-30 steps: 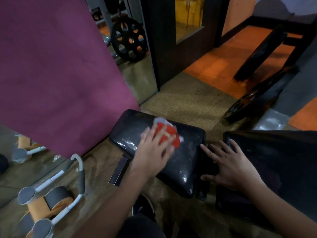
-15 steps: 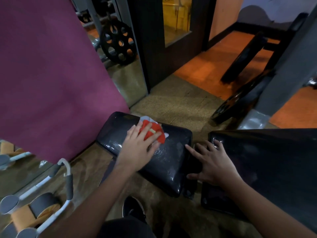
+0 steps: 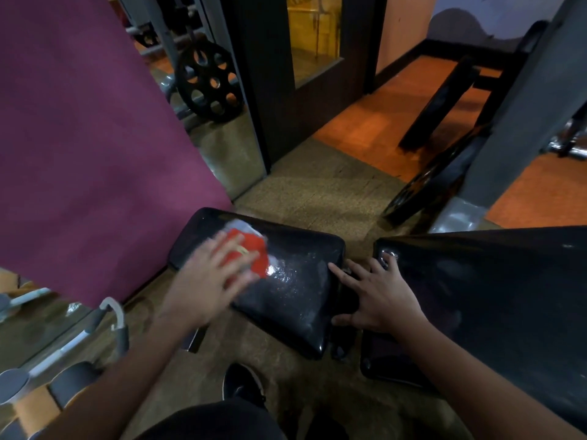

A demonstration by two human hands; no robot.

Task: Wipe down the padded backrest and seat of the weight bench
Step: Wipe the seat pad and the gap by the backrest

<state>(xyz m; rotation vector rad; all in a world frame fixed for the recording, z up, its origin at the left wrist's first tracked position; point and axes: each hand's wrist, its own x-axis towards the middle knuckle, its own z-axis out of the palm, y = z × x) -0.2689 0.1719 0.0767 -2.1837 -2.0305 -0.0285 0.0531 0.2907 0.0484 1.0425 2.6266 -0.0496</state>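
Black vinyl seat pad point(image 3: 295, 281) sits low centre, wet sheen on its near half. Left hand point(image 3: 206, 281) presses a red cloth point(image 3: 254, 252) flat onto its far-left part, fingers spread and straight, motion-blurred. Right hand point(image 3: 378, 296) rests open across the gap, fingertips touching the backrest pad point(image 3: 495, 300) edge, just beside the seat. Shoe point(image 3: 243, 384) on floor below.

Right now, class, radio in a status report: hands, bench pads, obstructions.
Left hand flat, pressing red cloth on seat pad. Right hand open, braced at backrest pad. Nothing obstructing.
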